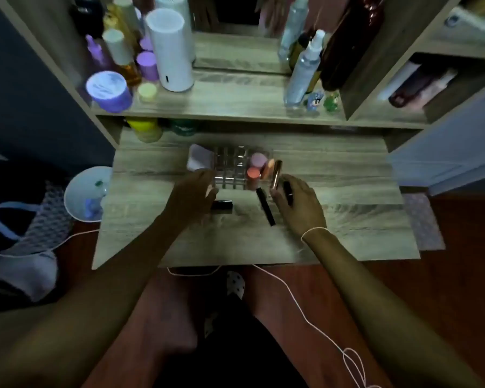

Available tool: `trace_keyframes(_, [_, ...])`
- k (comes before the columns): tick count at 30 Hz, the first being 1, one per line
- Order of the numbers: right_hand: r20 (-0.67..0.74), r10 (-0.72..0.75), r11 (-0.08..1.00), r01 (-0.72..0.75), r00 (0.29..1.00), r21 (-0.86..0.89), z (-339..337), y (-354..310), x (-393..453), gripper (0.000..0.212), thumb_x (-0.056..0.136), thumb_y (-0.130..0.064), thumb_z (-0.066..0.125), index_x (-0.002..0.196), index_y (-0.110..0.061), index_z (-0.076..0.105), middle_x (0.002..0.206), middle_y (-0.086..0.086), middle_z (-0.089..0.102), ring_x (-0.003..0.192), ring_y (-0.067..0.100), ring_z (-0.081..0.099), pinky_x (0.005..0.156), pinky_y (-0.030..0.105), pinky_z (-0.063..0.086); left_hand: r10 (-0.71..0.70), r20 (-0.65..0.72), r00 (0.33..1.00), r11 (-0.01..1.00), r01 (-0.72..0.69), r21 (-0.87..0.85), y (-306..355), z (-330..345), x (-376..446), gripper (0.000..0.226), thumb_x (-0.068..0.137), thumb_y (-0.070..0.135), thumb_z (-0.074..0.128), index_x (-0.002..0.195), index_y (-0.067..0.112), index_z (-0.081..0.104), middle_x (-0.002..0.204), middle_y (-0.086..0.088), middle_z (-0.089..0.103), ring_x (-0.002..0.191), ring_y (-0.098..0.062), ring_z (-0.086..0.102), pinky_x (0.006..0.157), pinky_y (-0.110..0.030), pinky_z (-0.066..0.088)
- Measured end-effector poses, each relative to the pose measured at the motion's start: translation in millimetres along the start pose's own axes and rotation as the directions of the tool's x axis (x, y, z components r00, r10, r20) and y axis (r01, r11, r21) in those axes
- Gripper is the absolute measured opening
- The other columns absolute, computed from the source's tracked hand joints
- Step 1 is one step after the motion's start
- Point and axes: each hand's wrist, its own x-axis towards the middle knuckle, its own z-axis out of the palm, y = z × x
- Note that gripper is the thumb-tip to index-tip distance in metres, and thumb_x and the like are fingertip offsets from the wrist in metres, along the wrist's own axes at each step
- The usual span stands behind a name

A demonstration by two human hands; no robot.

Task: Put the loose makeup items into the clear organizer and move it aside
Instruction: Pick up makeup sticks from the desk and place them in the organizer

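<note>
The clear organizer (230, 166) stands mid-table with pink and orange sponges (256, 168) in its right part and a white puff (198, 158) at its left end. My left hand (192, 196) rests at the organizer's near left corner, fingers curled, over a short black tube (223, 205) lying on the table. My right hand (298, 204) is at the near right corner, gripping a rose-gold tube (276, 175) held upright and a black item (287, 191). A long black pencil (266, 207) lies between my hands.
The wooden table (347, 219) has a raised shelf behind with a white cylinder (170, 49), purple jars (108, 91) and spray bottles (303, 71). A yellow jar (146, 130) sits under the shelf. A white bin (87, 194) stands to the left on the floor.
</note>
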Motion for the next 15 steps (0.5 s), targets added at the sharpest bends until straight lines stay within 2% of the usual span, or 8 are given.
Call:
trace_keyframes(4, [0.051, 0.114, 0.993, -0.114, 0.992, -0.016, 9.7, 34.3, 8.1, 0.051, 0.093, -0.050, 0.050, 0.136, -0.023, 0.047, 0.137, 0.004, 0.056, 0.124, 0.027, 0.050, 0.102, 0.040, 0.045, 0.069, 0.038, 0.997, 0.998, -0.068, -0.014, 26.1, 31.1, 9.5, 0.040, 0.089, 0.020, 0.059, 0.127, 0.006, 0.055, 0.128, -0.018, 0.060, 0.117, -0.032, 0.057, 0.100, -0.044, 0.047])
trace_keyframes(8, [0.044, 0.180, 0.984, -0.180, 0.983, 0.006, 15.1, 54.1, 20.8, 0.049, 0.091, -0.039, 0.058, 0.136, -0.020, 0.049, 0.132, 0.008, 0.058, 0.120, 0.029, 0.052, 0.101, 0.041, 0.045, 0.089, 0.099, 0.991, 0.996, -0.087, -0.022, 53.4, 54.6, 25.7, 0.040, 0.093, 0.021, 0.052, 0.131, 0.010, 0.051, 0.131, -0.016, 0.056, 0.120, -0.031, 0.052, 0.100, -0.046, 0.043])
trace_keyframes(12, [0.040, 0.241, 0.971, -0.241, 0.970, 0.000, 21.8, 67.1, 29.2, 0.053, 0.088, -0.039, 0.062, 0.135, -0.017, 0.048, 0.129, 0.013, 0.058, 0.119, 0.032, 0.050, 0.099, 0.041, 0.045, 0.112, 0.082, 0.990, 0.994, -0.111, -0.010, 79.0, 75.6, 39.1, 0.032, 0.092, 0.015, 0.054, 0.121, 0.002, 0.058, 0.119, -0.022, 0.061, 0.108, -0.038, 0.058, 0.087, -0.048, 0.047])
trace_keyframes(15, [0.010, 0.257, 0.967, -0.256, 0.966, -0.006, 27.1, 70.0, 32.4, 0.057, 0.086, -0.038, 0.065, 0.136, -0.019, 0.046, 0.129, 0.013, 0.056, 0.120, 0.031, 0.048, 0.097, 0.041, 0.044, 0.143, 0.091, 0.985, 0.988, -0.147, 0.038, 92.0, 86.2, 44.4, 0.034, 0.092, 0.016, 0.051, 0.123, 0.004, 0.056, 0.120, -0.020, 0.060, 0.106, -0.036, 0.057, 0.084, -0.044, 0.046])
